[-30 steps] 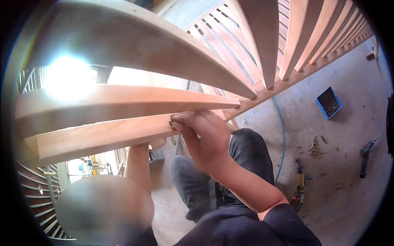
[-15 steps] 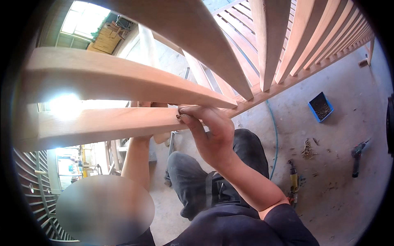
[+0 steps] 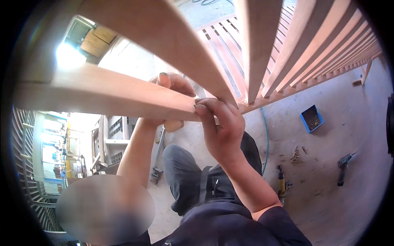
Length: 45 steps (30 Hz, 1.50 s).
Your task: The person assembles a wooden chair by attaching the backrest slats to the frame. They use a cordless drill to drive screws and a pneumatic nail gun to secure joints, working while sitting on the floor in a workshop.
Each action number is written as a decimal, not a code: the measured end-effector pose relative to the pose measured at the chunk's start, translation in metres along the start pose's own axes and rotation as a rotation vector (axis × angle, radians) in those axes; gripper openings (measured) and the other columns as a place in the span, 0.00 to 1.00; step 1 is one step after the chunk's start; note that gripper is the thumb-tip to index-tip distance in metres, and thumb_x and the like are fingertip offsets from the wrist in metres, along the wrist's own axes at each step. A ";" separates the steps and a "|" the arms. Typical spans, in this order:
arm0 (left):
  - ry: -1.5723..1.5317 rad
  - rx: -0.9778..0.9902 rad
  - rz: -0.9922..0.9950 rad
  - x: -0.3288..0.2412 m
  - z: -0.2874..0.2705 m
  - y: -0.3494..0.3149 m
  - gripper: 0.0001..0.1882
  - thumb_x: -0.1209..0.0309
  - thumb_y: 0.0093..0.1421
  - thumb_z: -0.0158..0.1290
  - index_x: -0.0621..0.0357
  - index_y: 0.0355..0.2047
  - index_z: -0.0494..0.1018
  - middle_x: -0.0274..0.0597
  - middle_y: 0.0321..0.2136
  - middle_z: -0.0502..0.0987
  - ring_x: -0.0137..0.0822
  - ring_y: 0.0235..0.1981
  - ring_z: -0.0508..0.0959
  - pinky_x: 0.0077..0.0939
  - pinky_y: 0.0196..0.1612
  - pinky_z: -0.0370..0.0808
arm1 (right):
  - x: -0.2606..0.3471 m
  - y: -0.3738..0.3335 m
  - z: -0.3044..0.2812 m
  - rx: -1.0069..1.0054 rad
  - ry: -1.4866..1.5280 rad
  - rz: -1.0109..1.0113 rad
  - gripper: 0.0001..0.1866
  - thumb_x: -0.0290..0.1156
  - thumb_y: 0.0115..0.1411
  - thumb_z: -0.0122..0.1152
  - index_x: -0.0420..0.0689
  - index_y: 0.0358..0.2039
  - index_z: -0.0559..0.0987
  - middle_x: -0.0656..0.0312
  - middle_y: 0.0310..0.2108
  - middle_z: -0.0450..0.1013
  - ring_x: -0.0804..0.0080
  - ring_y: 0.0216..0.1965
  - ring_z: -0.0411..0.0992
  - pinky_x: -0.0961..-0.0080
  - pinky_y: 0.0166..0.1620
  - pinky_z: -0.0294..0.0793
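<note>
A smooth, pale reddish wooden slat [image 3: 119,94] of a large slatted frame crosses in front of me at a slant. My left hand [image 3: 178,84] wraps round it from behind, with fingers showing over the top edge and part of the hand below. Close by on the right, my right hand [image 3: 226,128] rests against the slat, thumb and forefinger pinched together at its edge. Whatever lies between those fingertips is too small to make out. Another broad slat [image 3: 164,45] rises just beyond both hands.
Upright slats run along a lower rail [image 3: 283,96] to the right. On the concrete floor are a blue tray [image 3: 304,122] of small pieces, scattered wooden bits [image 3: 296,157], a yellow power tool [image 3: 281,184], a drill [image 3: 341,172] and a blue-green hose [image 3: 266,143].
My view has shifted along the frame. My left hand, mostly hidden behind the slat before, now shows its fingers over the top. My right hand's pinch has moved rightward along the wood.
</note>
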<state>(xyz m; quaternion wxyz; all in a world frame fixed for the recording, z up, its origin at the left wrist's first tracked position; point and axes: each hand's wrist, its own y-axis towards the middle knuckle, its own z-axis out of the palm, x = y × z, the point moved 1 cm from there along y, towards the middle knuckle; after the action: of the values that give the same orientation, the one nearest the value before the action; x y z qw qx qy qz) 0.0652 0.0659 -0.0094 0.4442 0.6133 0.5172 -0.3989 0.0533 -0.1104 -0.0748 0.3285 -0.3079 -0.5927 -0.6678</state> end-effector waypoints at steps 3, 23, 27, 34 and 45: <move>-0.084 0.061 -0.059 -0.002 0.004 -0.001 0.41 0.31 0.63 0.41 0.63 0.36 0.78 0.41 0.31 0.80 0.29 0.32 0.79 0.24 0.37 0.76 | 0.003 0.002 0.000 -0.025 -0.060 -0.011 0.04 0.28 0.59 0.66 0.44 0.31 0.79 0.56 0.29 0.76 0.55 0.30 0.75 0.63 0.32 0.72; 0.294 -0.179 0.234 0.025 -0.009 0.009 0.31 0.54 0.72 0.33 0.68 0.25 0.73 0.64 0.24 0.73 0.65 0.31 0.72 0.48 0.38 0.70 | -0.001 -0.009 0.003 0.084 0.114 0.139 0.06 0.22 0.65 0.59 0.38 0.41 0.80 0.58 0.37 0.81 0.75 0.38 0.79 0.79 0.40 0.76; 0.292 -0.173 0.224 0.019 -0.013 0.004 0.28 0.56 0.70 0.35 0.67 0.26 0.73 0.63 0.24 0.74 0.65 0.31 0.73 0.49 0.37 0.70 | 0.009 -0.001 0.004 0.130 -0.199 -0.104 0.03 0.23 0.65 0.59 0.40 0.37 0.80 0.55 0.32 0.79 0.62 0.32 0.80 0.72 0.35 0.76; 0.406 0.045 0.339 0.100 -0.050 0.013 0.22 0.70 0.55 0.62 0.60 0.49 0.72 0.42 0.40 0.75 0.41 0.45 0.73 0.34 0.49 0.73 | 0.001 0.007 -0.009 0.178 -0.336 -0.235 0.06 0.20 0.58 0.61 0.41 0.36 0.79 0.52 0.31 0.78 0.55 0.32 0.78 0.67 0.35 0.75; 0.693 0.224 0.352 0.036 -0.067 0.009 0.33 0.55 0.58 0.64 0.64 0.56 0.68 0.44 0.49 0.75 0.35 0.50 0.76 0.29 0.55 0.72 | 0.000 -0.032 -0.045 -0.043 -0.255 -0.058 0.05 0.30 0.61 0.60 0.42 0.32 0.76 0.53 0.26 0.74 0.52 0.29 0.75 0.57 0.33 0.73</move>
<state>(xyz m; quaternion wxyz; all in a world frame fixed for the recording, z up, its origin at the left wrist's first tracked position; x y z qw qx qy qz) 0.0814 0.1392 -0.0233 0.2353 0.8353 0.4768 -0.1403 0.0271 -0.1529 -0.0986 0.2242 -0.3800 -0.6239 -0.6450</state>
